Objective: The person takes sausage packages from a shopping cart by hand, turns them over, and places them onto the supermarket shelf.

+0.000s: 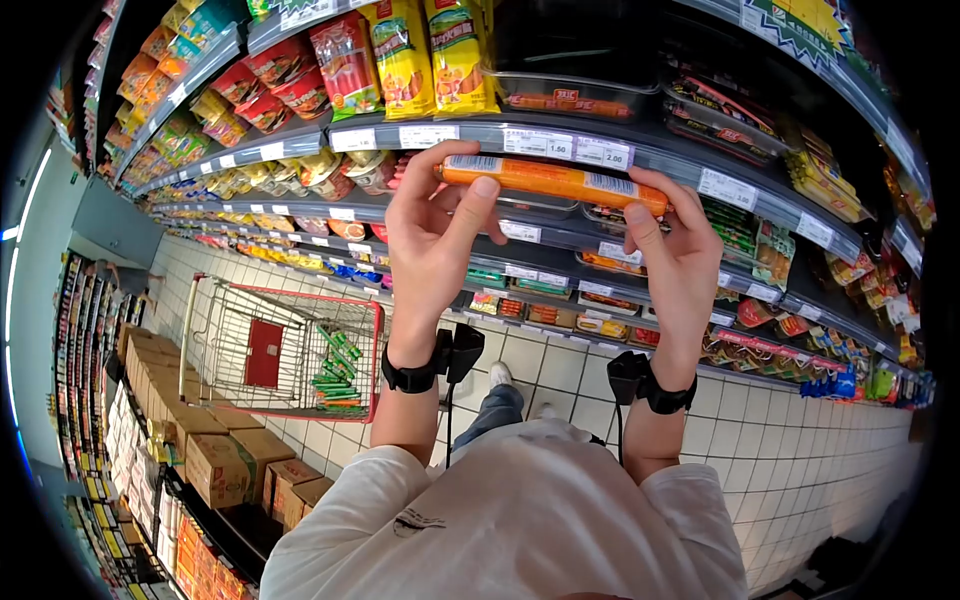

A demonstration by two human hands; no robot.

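White tee (540,510) closest, orange sausage (555,182) btwn L hand (435,220) & R hand (678,240), both gripping.

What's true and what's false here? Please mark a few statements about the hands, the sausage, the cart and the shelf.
1. The left hand and right hand both hold the orange sausage. True.
2. The sausage is standing upright. False: it lies roughly sideways between the hands.
3. Green packets lie in the shopping cart. True.
4. The cart is on the right of the picture. False: it is on the left.
5. Yellow packets stand on a shelf. True.
6. The person wears gloves. False: both hands are bare.
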